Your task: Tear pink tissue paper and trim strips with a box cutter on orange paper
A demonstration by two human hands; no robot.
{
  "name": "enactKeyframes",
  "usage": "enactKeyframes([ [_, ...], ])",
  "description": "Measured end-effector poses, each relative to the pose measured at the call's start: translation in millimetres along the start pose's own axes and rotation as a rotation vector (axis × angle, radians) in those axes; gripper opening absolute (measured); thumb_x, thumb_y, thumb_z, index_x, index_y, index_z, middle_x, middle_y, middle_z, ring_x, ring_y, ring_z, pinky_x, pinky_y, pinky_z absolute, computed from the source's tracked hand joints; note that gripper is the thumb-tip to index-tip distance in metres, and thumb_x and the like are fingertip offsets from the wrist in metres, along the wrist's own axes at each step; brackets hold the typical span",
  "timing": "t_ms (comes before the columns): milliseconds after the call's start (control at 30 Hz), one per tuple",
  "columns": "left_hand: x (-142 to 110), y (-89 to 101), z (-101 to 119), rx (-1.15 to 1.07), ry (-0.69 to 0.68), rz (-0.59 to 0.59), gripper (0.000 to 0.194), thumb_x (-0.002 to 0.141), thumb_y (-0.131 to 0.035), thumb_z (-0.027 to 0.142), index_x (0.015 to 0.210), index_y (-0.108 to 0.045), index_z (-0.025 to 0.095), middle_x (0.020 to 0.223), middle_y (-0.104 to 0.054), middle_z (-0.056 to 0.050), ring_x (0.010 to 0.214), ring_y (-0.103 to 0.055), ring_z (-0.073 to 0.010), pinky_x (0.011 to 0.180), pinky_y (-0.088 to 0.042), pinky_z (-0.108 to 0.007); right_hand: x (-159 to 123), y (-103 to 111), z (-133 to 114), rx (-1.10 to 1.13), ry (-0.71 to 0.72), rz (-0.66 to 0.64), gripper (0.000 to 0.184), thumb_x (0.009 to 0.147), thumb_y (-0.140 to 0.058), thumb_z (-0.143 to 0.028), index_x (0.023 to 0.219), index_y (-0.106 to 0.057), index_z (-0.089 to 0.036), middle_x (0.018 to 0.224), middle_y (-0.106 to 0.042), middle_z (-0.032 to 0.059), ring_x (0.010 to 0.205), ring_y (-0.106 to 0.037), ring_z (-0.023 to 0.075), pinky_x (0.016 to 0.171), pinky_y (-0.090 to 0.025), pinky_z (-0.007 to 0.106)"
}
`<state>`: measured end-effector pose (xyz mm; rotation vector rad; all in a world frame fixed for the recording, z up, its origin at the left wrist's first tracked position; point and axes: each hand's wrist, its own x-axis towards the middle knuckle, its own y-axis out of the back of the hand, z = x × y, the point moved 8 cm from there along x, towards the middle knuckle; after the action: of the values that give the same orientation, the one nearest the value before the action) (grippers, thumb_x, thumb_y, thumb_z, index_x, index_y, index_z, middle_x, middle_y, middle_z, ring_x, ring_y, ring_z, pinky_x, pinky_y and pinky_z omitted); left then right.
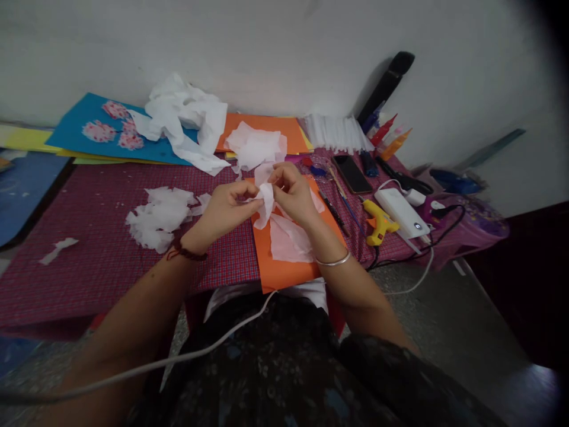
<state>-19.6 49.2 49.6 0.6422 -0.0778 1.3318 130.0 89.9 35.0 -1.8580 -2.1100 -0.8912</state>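
- White, thin and crumpled, the tissue piece (pixel 265 204) is held up over the orange sheet (pixel 269 264), near its far left corner.
- The left hand (pixel 226 210) has a narrow grip, thumb and fingertips closed on the left edge of the tissue piece.
- The right hand (pixel 296 193) pinches the same piece from above and to the right, its fingers curled in close.
- The step in hand looks like shaping or gathering the tissue piece between both sets of fingertips; which of the two cannot be told.
- Working it further would call for a light, steady pinch, as paper this thin could well tear.
- Flat pale tissue (pixel 288 240) lies on the orange sheet, under the right hand and wrist.
- Left of the orange sheet, on the checked cloth of the bench (pixel 111 261), sits a loose heap of white tissue (pixel 162 216).
- Beyond the orange sheet is a layered tissue stack (pixel 255 145); farther left, a blue sheet (pixel 73 133) carries pink-and-white tufts (pixel 100 131).
- Right of the orange sheet are a dark phone (pixel 351 174), a yellow glue gun (pixel 377 222) and a white power bank (pixel 402 213).
- No brand or label is readable; the power bank's small lit display is too blurred to read.
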Motion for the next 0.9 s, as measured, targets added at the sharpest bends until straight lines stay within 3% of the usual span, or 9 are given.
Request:
enactKeyframes([
  [67, -0.7, 3.0, 3.7, 0.005, -0.018, 0.064, 0.013, 0.081, -0.070, 0.027, 0.071, -0.066, 0.019, 0.069, -0.065, 0.001, 0.067, -0.056, -0.0145, 0.063, -0.042, -0.028, -1.7, 6.5, -4.2, -0.009, 0.040, 0.064, 0.020, 0.088, -0.064, -0.014, 0.103, -0.058, -0.026, 0.114, -0.061, 0.0034, 0.075, -0.055, 0.0123, 0.068, -0.050, 0.030],
  [167, -3.8, 16.7, 6.2, 0.025, -0.026, 0.273, 0.016, 0.080, -0.070, 0.027, 0.068, -0.062, 0.020, 0.064, -0.059, 0.003, 0.062, -0.050, -0.0131, 0.060, -0.037, -0.028, -6.2, 14.9, -17.1, -0.014, 0.146, 0.135, 0.018, 0.094, -0.065, -0.033, 0.106, -0.053, -0.027, 0.103, -0.058, 0.0023, 0.075, -0.054, 0.0141, 0.068, -0.049, 0.032],
  [267, -8.3, 28.2, 6.0, 0.051, -0.023, 0.435, 0.020, 0.082, -0.068, 0.028, 0.067, -0.058, 0.021, 0.062, -0.053, 0.004, 0.060, -0.047, -0.0130, 0.060, -0.036, -0.029, -10.5, 0.0, -28.7, -0.052, 0.208, -0.023, 0.035, 0.089, -0.073, -0.051, 0.103, -0.051, -0.027, 0.095, -0.056, 0.0002, 0.078, -0.054, 0.0155, 0.070, -0.050, 0.033],
  [367, -10.0, 32.3, 9.5, 0.095, -0.072, 0.480, 0.020, 0.082, -0.068, 0.025, 0.067, -0.055, 0.021, 0.063, -0.052, 0.004, 0.061, -0.048, -0.0132, 0.060, -0.037, -0.029, -14.7, -16.1, -33.4, -0.154, 0.214, -0.124, 0.042, 0.085, -0.078, -0.046, 0.110, -0.052, -0.026, 0.103, -0.060, 0.0022, 0.083, -0.057, 0.0167, 0.073, -0.050, 0.034],
  [533, -10.1, 30.4, 9.4, 0.096, -0.143, 0.481, 0.016, 0.076, -0.068, 0.013, 0.073, -0.055, 0.021, 0.073, -0.057, 0.003, 0.068, -0.052, -0.0128, 0.065, -0.041, -0.029, -13.2, -11.1, -30.1, -0.152, 0.180, 0.004, 0.010, 0.099, -0.053, -0.033, 0.103, -0.056, -0.024, 0.092, -0.063, 0.0026, 0.077, -0.056, 0.0163, 0.072, -0.048, 0.034],
  [633, -7.2, 28.2, -3.3, -0.034, -0.058, 0.445, 0.016, 0.073, -0.063, 0.009, 0.082, -0.059, 0.022, 0.078, -0.064, 0.002, 0.070, -0.058, -0.0133, 0.065, -0.043, -0.028, -10.4, -11.6, -25.8, -0.043, 0.150, -0.054, 0.024, 0.102, -0.050, -0.041, 0.088, -0.058, -0.023, 0.076, -0.059, -0.0002, 0.071, -0.054, 0.0154, 0.067, -0.044, 0.032],
  [800, -1.6, 22.3, -17.1, -0.219, 0.079, 0.281, 0.024, 0.073, -0.058, 0.009, 0.093, -0.064, 0.021, 0.081, -0.068, 0.001, 0.064, -0.057, -0.0127, 0.057, -0.040, -0.027, -10.9, -22.4, -29.3, 0.152, 0.116, -0.340, 0.038, 0.095, -0.063, -0.057, 0.079, -0.063, -0.022, 0.077, -0.062, 0.0005, 0.075, -0.058, 0.0146, 0.072, -0.047, 0.032],
  [900, -0.6, 17.8, -19.9, -0.305, 0.136, 0.187, 0.025, 0.073, -0.061, 0.011, 0.096, -0.064, 0.021, 0.080, -0.068, 0.001, 0.059, -0.054, -0.0116, 0.052, -0.036, -0.026, -8.0, -11.4, -25.7, 0.232, 0.012, -0.289, 0.035, 0.095, -0.063, -0.056, 0.085, -0.066, -0.023, 0.083, -0.067, 0.0013, 0.075, -0.061, 0.0141, 0.073, -0.051, 0.032],
])
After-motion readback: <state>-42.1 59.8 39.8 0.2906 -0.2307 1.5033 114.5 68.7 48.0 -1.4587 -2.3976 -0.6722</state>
